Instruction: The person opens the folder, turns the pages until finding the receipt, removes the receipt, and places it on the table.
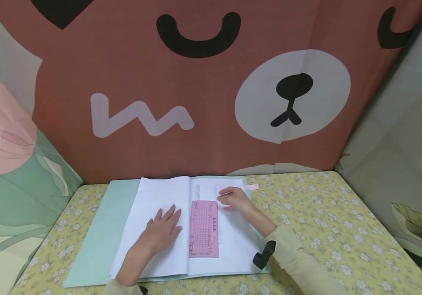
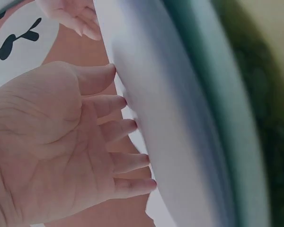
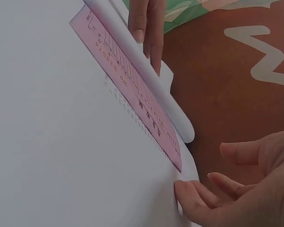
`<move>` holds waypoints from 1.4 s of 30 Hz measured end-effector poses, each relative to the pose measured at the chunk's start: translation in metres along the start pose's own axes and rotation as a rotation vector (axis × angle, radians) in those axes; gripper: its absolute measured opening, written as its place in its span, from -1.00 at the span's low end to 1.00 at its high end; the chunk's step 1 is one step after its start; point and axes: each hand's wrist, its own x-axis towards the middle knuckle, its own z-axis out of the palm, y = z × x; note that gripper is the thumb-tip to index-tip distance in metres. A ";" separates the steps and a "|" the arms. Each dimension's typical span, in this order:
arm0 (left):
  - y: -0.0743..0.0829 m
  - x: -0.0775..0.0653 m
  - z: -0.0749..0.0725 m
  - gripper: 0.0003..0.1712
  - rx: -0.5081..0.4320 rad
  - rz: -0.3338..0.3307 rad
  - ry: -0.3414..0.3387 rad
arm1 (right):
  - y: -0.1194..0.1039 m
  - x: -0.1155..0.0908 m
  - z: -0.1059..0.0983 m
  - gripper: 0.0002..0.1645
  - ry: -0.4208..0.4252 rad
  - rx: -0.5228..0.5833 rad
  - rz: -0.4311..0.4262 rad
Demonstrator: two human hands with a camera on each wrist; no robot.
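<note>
A bound stack of white paper lies spread in a pale green folder (image 1: 100,241). On the left page (image 1: 152,196), my left hand (image 1: 163,234) rests with fingers spread; its fingertips touch the paper (image 2: 151,94) in the left wrist view. A pink printed slip (image 1: 204,229) lies upright along the inner side of the right page (image 1: 238,246), beside the fold. My right hand (image 1: 235,200) is at the slip's upper right corner, fingers loosely bent and thumb apart. In the right wrist view, its fingertips (image 3: 187,194) are at the page, close to the slip's corner.
The folder lies on a yellow flowered tablecloth (image 1: 328,229). A small pale pink tab (image 1: 252,187) sticks out past the folder's top right edge. A reddish-brown printed cloth wall (image 1: 211,155) stands right behind. A black strap (image 1: 264,255) hangs at my right cuff.
</note>
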 end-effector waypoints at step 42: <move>0.009 0.027 -0.005 -0.31 0.054 0.104 0.268 | 0.021 -0.013 -0.147 -0.53 0.012 -0.063 -0.001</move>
